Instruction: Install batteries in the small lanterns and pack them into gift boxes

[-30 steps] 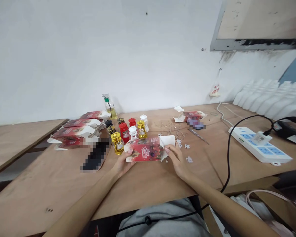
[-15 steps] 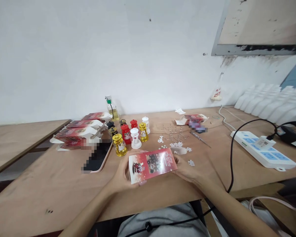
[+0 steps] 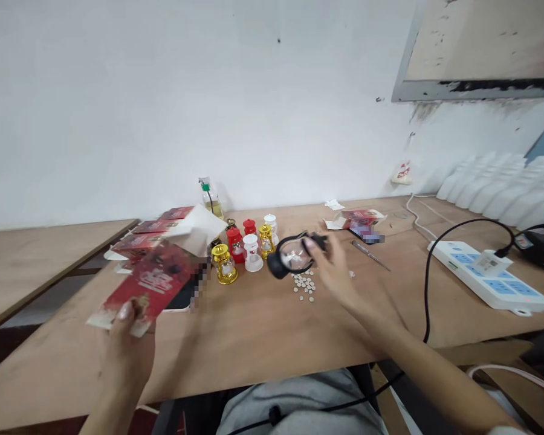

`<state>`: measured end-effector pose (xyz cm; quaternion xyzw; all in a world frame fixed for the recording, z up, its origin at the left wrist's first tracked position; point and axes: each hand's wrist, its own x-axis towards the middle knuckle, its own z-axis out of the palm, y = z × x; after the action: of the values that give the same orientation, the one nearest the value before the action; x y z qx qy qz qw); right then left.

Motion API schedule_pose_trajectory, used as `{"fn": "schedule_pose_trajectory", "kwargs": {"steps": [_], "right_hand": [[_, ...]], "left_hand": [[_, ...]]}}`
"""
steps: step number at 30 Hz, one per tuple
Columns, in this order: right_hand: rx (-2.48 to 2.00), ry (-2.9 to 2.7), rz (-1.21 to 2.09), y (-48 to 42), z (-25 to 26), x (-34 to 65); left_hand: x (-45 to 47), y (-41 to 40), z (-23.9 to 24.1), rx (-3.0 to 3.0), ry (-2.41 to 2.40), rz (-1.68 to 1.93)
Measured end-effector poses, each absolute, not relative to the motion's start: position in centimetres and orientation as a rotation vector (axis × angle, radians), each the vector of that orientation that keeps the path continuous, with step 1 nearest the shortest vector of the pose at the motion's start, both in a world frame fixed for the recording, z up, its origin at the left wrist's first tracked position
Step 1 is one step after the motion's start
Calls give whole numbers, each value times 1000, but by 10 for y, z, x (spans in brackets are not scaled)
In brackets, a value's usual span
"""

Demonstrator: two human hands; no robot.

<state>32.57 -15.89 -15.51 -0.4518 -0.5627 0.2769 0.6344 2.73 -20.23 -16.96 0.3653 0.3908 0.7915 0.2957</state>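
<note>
Our left hand (image 3: 133, 338) pinches a box (image 3: 156, 278) near the phone (image 3: 181, 296); our right hand (image 3: 330, 263) grips a lantern (image 3: 294, 255) above the discs (image 3: 304, 283). Both seem light, the lantern fragile mid-body; we'd best hold its ends.

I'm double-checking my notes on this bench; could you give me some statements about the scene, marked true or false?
1. The left hand holds a red box. True.
2. The right hand holds a white lantern. False: the right hand holds a black lantern.
3. Two gold lanterns stand on the table. True.
4. The screwdriver lies on the power strip. False: the screwdriver lies on the table.
5. A white plug sits in the power strip. True.
</note>
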Motion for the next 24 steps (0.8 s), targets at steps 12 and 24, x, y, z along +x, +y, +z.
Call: {"fn": "schedule_pose_trajectory", "kwargs": {"steps": [12, 24], "right_hand": [[-1102, -1902, 546, -150, -172, 281], [-509, -1100, 1213, -201, -149, 242]], "left_hand": [[82, -184, -169, 802, 877, 1824], [133, -185, -161, 1104, 807, 1906]]}}
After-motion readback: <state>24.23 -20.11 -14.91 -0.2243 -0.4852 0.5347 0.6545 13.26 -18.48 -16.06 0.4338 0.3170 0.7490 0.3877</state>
